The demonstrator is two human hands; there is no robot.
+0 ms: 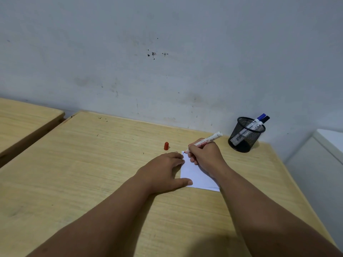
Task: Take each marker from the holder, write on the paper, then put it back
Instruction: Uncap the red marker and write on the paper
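My right hand (205,154) grips an uncapped red marker (209,139), its tip touching the top left corner of a small white paper (196,176) on the wooden desk (92,173). My left hand (165,172) lies flat on the desk, fingers and thumb pressing the paper's left edge. The marker's red cap (166,146) stands upright on the desk, left of the paper. At the back right stands a black mesh holder (245,135) with a blue-capped marker (259,120) and a black-capped marker (264,120) leaning in it.
A grey wall runs right behind the desk. A second wooden desk (24,121) stands at the left, separated by a narrow gap. A white cabinet or surface (326,143) sits beyond the desk's right edge.
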